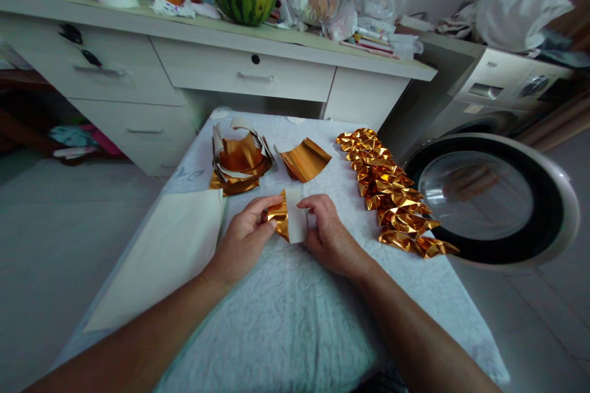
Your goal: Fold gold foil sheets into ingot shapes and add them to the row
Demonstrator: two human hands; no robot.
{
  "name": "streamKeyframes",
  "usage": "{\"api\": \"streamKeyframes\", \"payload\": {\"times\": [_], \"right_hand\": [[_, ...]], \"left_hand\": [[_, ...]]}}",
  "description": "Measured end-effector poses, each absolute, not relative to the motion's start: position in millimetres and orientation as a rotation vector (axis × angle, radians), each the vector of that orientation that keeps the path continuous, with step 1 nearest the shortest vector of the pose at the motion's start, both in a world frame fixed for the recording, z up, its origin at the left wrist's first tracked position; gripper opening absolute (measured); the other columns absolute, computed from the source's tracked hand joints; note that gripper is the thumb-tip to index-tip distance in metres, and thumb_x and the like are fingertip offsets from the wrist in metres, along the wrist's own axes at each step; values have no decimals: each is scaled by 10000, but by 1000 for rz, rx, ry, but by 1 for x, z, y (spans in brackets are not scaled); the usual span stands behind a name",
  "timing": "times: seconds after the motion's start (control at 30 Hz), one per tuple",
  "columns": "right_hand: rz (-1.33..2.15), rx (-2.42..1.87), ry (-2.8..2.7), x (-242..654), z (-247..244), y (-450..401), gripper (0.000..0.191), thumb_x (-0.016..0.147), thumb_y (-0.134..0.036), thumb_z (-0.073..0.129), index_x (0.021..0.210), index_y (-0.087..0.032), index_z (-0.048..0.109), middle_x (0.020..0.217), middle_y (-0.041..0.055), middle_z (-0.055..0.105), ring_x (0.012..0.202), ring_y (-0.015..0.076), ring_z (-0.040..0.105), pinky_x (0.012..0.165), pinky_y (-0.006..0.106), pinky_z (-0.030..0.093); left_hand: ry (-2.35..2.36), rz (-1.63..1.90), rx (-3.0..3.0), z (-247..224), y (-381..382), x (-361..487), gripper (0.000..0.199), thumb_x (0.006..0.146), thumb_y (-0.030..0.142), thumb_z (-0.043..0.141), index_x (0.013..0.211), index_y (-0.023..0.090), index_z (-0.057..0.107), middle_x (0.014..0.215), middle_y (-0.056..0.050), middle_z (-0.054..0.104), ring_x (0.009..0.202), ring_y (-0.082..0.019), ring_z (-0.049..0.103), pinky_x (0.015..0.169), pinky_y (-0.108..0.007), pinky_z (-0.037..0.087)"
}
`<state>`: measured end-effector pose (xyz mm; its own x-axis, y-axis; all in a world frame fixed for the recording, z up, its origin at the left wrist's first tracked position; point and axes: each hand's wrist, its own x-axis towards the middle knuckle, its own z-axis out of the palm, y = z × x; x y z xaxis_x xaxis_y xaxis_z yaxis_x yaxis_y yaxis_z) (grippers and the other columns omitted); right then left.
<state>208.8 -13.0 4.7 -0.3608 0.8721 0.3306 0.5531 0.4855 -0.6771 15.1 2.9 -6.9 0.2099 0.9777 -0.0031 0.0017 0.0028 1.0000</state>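
Gold foil sheet (295, 218) between the two hands (243, 234).

The left forearm (147, 328) slants in from the lower left and the right forearm (415, 319) from the lower right, both bare, converging toward the middle. The left hand (244, 236) points rightward — its thumb (265, 233) and fingers pinched. The right hand (332, 236) lies near it, apart, back upward — its index finger (314, 201) bent and pointing left.
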Motion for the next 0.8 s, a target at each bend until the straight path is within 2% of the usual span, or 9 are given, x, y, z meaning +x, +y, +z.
{"api": "streamKeyframes", "payload": {"times": [0.17,0.43,0.63,0.8], "right_hand": [[496,-1235,-2077,208,2,-15,604,600,74,450,1084,-277,533,1197,44,404,1133,215,418,976,373,401],[515,-1160,-2302,215,11,-17,397,700,17,562,971,-265,629,1198,31,471,1103,218,421,940,371,382],[560,-1103,-2389,214,7,-17,142,830,-126,648,892,-247,689,1089,31,551,1065,211,460,940,379,352],[629,-1097,-2386,211,7,-17,99,858,-150,643,885,-225,701,991,36,597,990,194,496,898,357,361]], "left_hand": [[1039,993,1323,-2,4,16,407,797,184,548,1199,187,613,1245,-76,648,1122,-225,619,1016,-421,467],[1162,947,1672,-6,9,12,380,794,142,493,1138,205,645,1175,-64,650,1078,-209,620,981,-415,482],[1209,859,2024,-5,8,13,367,815,123,463,1127,207,636,1149,-57,623,1080,-203,594,968,-387,479],[1276,751,2241,-9,8,12,335,828,118,500,1131,201,616,1141,-68,618,1092,-237,547,993,-427,431]]}}
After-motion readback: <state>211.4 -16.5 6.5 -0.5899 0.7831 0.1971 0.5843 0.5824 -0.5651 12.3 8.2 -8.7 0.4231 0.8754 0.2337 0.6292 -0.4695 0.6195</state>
